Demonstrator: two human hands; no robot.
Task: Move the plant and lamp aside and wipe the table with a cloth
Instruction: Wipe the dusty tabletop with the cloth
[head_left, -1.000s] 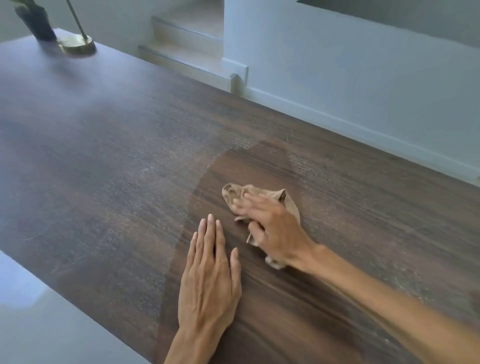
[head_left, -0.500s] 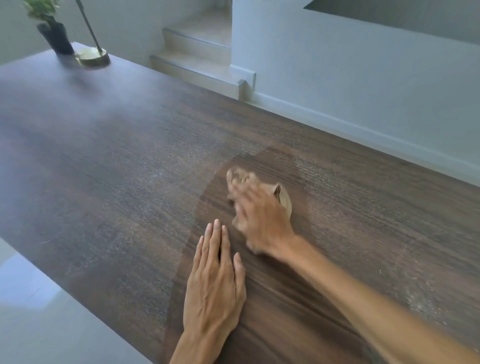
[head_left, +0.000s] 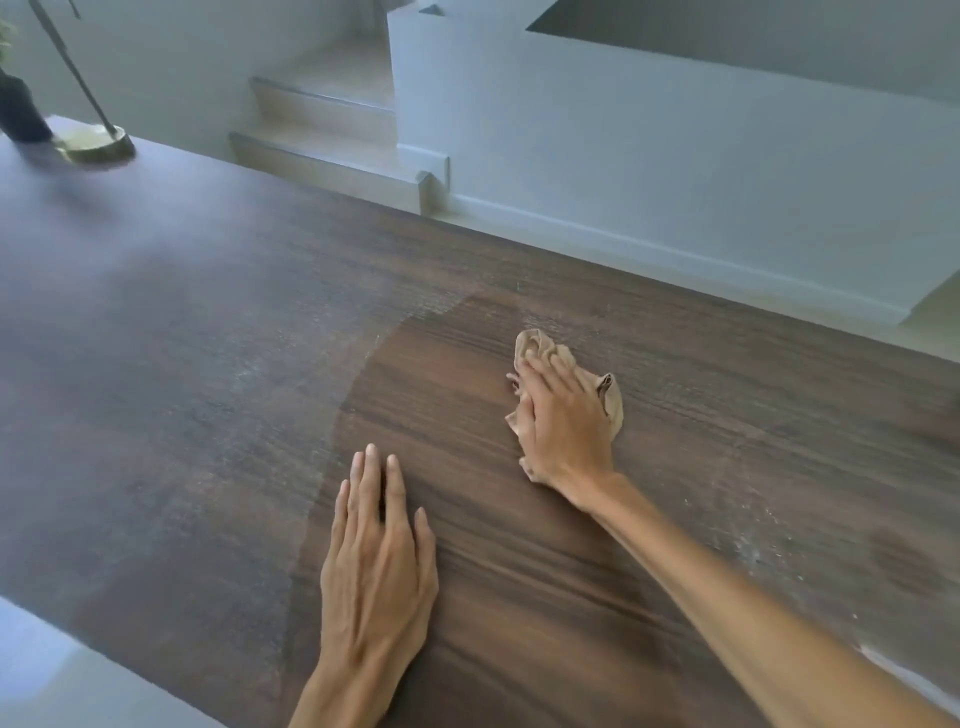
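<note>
A crumpled beige cloth (head_left: 540, 349) lies on the dark wooden table (head_left: 208, 364), pressed down under my right hand (head_left: 563, 423), whose fingers grip it. My left hand (head_left: 376, 566) rests flat on the table nearer to me, fingers together and holding nothing. Around both hands the wood is darker and clean; the surface to the left and right looks dusty and greyish. At the far left corner stand the lamp's brass base (head_left: 96, 143) with its thin stem and the plant's dark pot (head_left: 18, 111), cut off by the frame's edge.
Beyond the table's far edge are pale steps (head_left: 332, 156) and a white wall with a baseboard (head_left: 675, 208). The table's near edge runs along the lower left, with light floor (head_left: 47, 670) below it.
My right hand has slid the cloth to the right and slightly away from my left hand. The left hand has stayed flat in place.
</note>
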